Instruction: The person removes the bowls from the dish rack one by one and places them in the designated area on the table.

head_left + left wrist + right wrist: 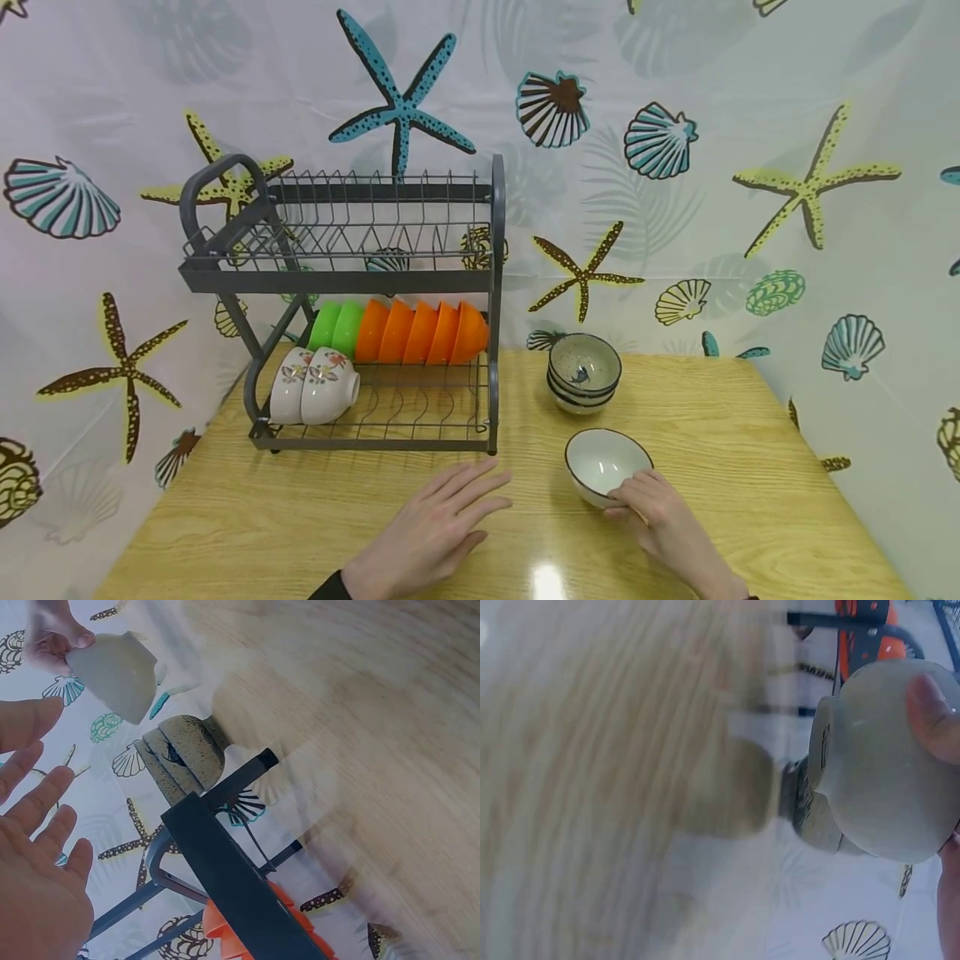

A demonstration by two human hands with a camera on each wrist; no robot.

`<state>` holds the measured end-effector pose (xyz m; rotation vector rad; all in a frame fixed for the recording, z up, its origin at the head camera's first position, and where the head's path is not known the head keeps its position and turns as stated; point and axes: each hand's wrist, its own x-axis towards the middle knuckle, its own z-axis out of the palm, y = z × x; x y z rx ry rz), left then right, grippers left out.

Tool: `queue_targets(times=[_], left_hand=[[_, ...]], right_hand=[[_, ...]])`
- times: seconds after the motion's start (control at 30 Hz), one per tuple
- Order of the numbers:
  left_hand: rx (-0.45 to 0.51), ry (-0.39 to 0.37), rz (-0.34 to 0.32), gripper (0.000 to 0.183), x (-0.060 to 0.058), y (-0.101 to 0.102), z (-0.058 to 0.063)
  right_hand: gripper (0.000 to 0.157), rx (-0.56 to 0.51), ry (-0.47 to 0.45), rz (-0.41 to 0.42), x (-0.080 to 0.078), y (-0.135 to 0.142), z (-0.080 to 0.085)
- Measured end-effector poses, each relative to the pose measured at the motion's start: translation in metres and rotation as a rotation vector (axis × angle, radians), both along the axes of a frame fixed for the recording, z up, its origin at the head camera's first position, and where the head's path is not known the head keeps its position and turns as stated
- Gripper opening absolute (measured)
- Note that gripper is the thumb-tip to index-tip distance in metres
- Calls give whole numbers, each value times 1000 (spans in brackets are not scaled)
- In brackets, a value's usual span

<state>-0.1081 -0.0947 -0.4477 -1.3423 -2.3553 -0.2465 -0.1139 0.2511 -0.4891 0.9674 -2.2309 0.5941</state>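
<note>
My right hand (660, 517) pinches the near right rim of a white bowl (600, 458) with a dark edge, thumb and fingers on either side of its wall. In the right wrist view the same white bowl (900, 765) shows its outside and foot ring above the table. My left hand (442, 525) hovers over the wood in front of the dish rack, fingers spread and holding nothing. Just behind the white bowl stands a stack of speckled bowls (585, 367) with dark rims, also seen in the left wrist view as speckled bowls (180, 754).
A dark two-tier dish rack (491, 333) stands at the left. Its lower tier bears orange bowls (427, 333), green bowls (345, 329) and two white flowered cups (326, 387). Behind the wooden table (712, 433) hangs a cloth (712, 275) printed with starfish and shells.
</note>
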Motion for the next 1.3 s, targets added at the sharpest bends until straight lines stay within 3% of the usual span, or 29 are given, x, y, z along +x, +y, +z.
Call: queue_targets(times=[0.1, 0.23, 0.37, 0.57, 1.07, 1.3], left_hand=[[4, -10, 2, 51, 0, -2, -4], [4, -8, 11, 52, 0, -4, -7], [4, -17, 17, 52, 0, -4, -9], [15, -30, 10, 51, 0, -5, -12], [13, -77, 23, 49, 1, -9, -16], [13, -112, 31, 49, 1, -10, -19]], right_hand=[[10, -5, -4, -46, -3, 10, -5], [24, 12, -58, -160, -4, 19, -11], [21, 53, -136, -274, -9, 25, -12], [20, 78, -193, -365, -18, 31, -8], [9, 63, -286, -410, -48, 51, -5], [2, 61, -392, -429, -62, 61, -1]])
